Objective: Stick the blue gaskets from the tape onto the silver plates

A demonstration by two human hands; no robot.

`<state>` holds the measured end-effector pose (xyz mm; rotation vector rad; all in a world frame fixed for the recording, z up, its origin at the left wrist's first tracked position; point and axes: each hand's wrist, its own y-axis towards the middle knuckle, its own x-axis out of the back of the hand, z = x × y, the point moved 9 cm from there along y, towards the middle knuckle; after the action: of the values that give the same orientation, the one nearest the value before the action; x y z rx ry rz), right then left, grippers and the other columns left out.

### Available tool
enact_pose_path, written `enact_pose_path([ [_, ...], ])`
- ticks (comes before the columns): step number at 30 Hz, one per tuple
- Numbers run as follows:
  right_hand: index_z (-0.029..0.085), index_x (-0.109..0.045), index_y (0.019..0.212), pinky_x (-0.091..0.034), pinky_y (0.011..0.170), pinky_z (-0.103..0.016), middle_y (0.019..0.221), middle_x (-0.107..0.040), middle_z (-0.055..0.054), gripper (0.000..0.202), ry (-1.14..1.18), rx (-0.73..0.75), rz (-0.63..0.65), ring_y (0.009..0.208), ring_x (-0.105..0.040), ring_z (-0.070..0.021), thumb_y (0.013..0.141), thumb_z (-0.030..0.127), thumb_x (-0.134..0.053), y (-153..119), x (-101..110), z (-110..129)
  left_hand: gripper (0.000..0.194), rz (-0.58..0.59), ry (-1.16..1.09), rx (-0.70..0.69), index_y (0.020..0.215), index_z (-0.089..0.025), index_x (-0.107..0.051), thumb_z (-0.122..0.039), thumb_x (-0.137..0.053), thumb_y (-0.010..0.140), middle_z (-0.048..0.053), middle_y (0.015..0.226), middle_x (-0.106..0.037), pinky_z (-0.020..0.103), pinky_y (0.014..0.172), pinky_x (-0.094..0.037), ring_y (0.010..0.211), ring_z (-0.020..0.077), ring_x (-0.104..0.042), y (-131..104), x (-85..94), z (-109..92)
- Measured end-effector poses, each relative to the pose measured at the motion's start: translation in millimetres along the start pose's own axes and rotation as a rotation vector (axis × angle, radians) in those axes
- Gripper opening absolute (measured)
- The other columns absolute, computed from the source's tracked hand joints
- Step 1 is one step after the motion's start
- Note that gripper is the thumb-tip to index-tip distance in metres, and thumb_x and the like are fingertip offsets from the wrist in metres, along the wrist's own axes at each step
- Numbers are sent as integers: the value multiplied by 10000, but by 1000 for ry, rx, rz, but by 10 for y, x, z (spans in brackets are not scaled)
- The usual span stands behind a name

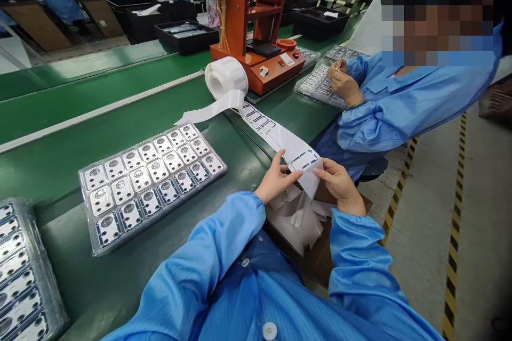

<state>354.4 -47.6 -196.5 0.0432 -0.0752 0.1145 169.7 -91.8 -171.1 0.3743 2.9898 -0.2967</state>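
A white backing strip [280, 136] with dark-edged, frame-shaped stickers runs from a label roll [227, 77] down toward my body. My left hand [277, 180] holds the strip's left edge, one fingertip lying over the paper beside a rectangular sticker [304, 159]. On the opposite edge, my right hand [340, 185] pinches the strip near its end between thumb and fingers. To the left, a clear plastic tray [154, 184] carries rows of silvery plates with round holes. The plates in its nearest row show dark blue borders; those in the rows behind look plain.
Another tray of plates [24, 277] lies at the lower left. Beyond the roll stands an orange press machine [260, 37]. Scrap backing paper [298, 218] fills a box below my hands. A co-worker [372, 106] sits at the right, hands above another tray [320, 82].
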Motion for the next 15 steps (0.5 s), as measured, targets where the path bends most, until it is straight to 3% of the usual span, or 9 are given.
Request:
enact_pose_path([
  [2, 266, -732, 964, -552, 824, -384, 931, -756, -26, 457, -6, 14, 23, 889, -673, -249, 629, 552, -851, 5, -48, 64, 895, -8, -212, -6, 1548, -189, -215, -181, -723, 811, 85, 1063, -658, 300, 796, -541, 768, 119, -645, 143, -16, 18],
  [4, 271, -713, 1051, -552, 863, -395, 997, -746, -41, 491, -8, 40, 42, 936, -675, -254, 656, 531, -844, 9, -75, 151, 772, -54, -295, -44, 1483, -158, -338, -117, -695, 800, 51, 983, -645, 274, 788, -530, 780, 112, -634, 247, 4, 19],
  [7, 315, -552, 1347, -548, 916, -403, 1155, -695, -63, 690, -26, 127, 76, 1025, -668, -247, 731, 495, -806, 37, -98, 352, 558, -115, -140, -142, 1324, -136, -517, -67, -661, 789, 15, 893, -610, 249, 788, -510, 789, 103, -604, 319, 40, -51],
  [9, 342, -452, 1432, -554, 914, -392, 1185, -664, -63, 784, -57, 176, 109, 1042, -664, -236, 744, 474, -804, 85, -119, 481, 508, -135, -31, -189, 1254, -149, -577, -39, -659, 765, -4, 859, -586, 234, 778, -493, 788, 101, -574, 326, 51, -112],
  [15, 261, -619, 1242, -543, 930, -413, 1088, -689, -77, 668, -277, 127, 249, 1003, -662, -254, 675, 545, -830, 331, -223, 611, 406, -203, 129, -271, 1151, -173, -638, -45, -644, 765, -25, 822, -535, 219, 755, -458, 749, 91, -515, 290, 113, -262],
])
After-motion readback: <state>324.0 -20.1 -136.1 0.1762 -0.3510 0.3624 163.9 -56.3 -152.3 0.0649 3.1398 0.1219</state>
